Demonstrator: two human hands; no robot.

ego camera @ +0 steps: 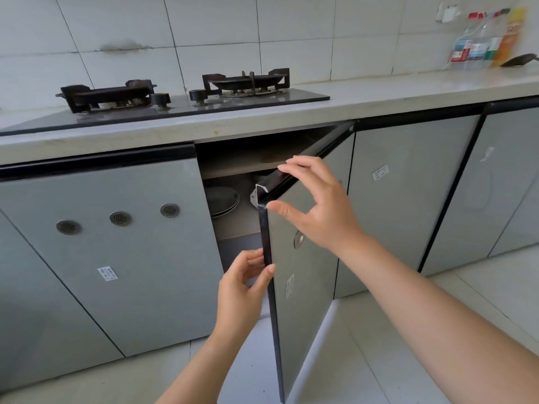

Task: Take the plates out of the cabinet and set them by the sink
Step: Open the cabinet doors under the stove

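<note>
The grey cabinet door (306, 266) under the counter stands partly open, swung out toward me. A stack of dark plates (223, 199) rests on the shelf inside, half hidden in shadow behind the door's edge. My left hand (245, 284) grips the door's black front edge low down, thumb on the outer face. At the door's top corner is my right hand (318, 202), fingers on the top rail and thumb at the corner. The sink is not in view.
A two-burner gas stove (175, 94) sits on the pale countertop (408, 91) above. Bottles (484, 42) and a dark pan handle stand at the far right by the tiled wall. Shut cabinet doors flank the open one; pale floor tiles lie below.
</note>
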